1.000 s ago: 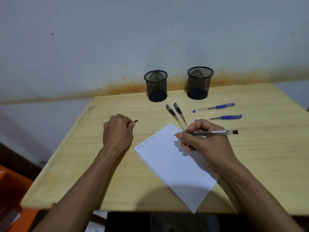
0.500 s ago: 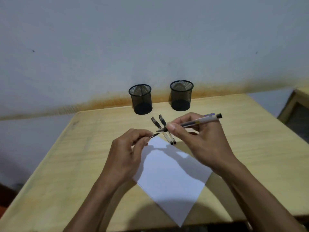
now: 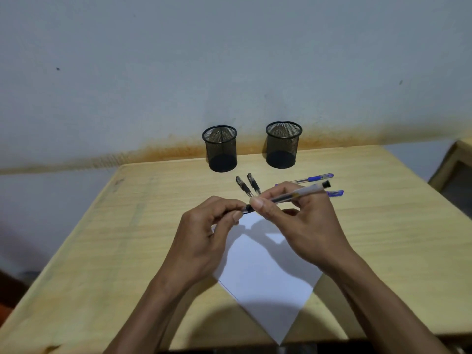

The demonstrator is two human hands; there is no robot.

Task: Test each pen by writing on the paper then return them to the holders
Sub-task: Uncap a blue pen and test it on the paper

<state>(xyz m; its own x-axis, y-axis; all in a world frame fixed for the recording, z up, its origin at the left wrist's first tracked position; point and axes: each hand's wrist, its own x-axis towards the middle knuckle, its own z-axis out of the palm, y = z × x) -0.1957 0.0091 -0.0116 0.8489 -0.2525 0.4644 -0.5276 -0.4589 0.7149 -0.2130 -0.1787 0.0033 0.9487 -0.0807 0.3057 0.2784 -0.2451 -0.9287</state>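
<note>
A: Starting left. We see the left hand [image 3: 204,235] above the paper [image 3: 265,274], thumb and forefinger pinched on a small black cap [image 3: 246,208].

B: Agreed. The cap meets the tip of the pen [image 3: 296,194] just at the right thumb. We can't tell if it's seated or only touching.

A: Right hand [image 3: 301,223]: fingers curled round the pen's front end, barrel angling up and right, black end plug free in the air.

B: Step in hand, we judge: capping this pen before it goes to a holder. To do it well we'd keep cap and barrel in one line, push straight on, and hold the pen close to the tip so it doesn't flex.

A: Holders: left holder [image 3: 220,148] and right holder [image 3: 283,144], black mesh, upright at the back of the desk, both looking empty.

B: Two black pens [image 3: 249,185] lie side by side in front of them, partly hidden by the hands. Two blue pens [image 3: 313,178] lie right of those, the nearer one mostly behind the right hand.

A: So five pens out, none returned, as we read it.

B: Surface: light wooden desk [image 3: 107,251], paper turned like a diamond, one corner at the near edge. Plain wall [image 3: 229,60] behind, with a rusty stain band low down. Some wooden furniture [image 3: 457,169] far right, cut off.
</note>
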